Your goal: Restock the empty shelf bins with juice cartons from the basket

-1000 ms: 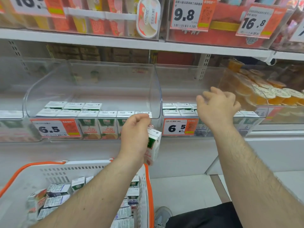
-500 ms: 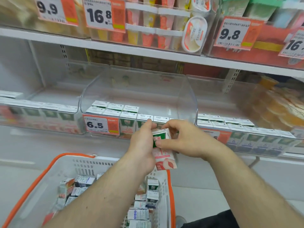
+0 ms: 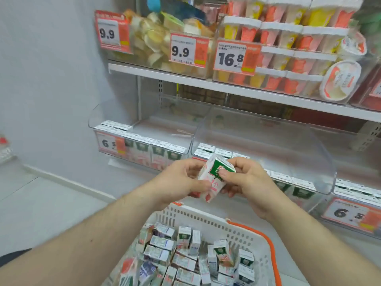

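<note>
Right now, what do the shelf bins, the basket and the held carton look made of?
Shelf bin: clear glossy plastic, stock visible through its wall. Basket: white moulded plastic with slotted walls and an orange handle. Carton, gripped by left hand and right hand: likely coated paperboard, printed, sharply folded edges.

Lower half of the juice carton (image 3: 214,178) hidden behind fingers of the left hand (image 3: 179,182) and right hand (image 3: 245,182). Print on it blurred, unreadable. Behind the carton, middle bin (image 3: 268,145) front partly covered. Below the carton, basket (image 3: 206,219) cut off by the bottom edge.
</note>
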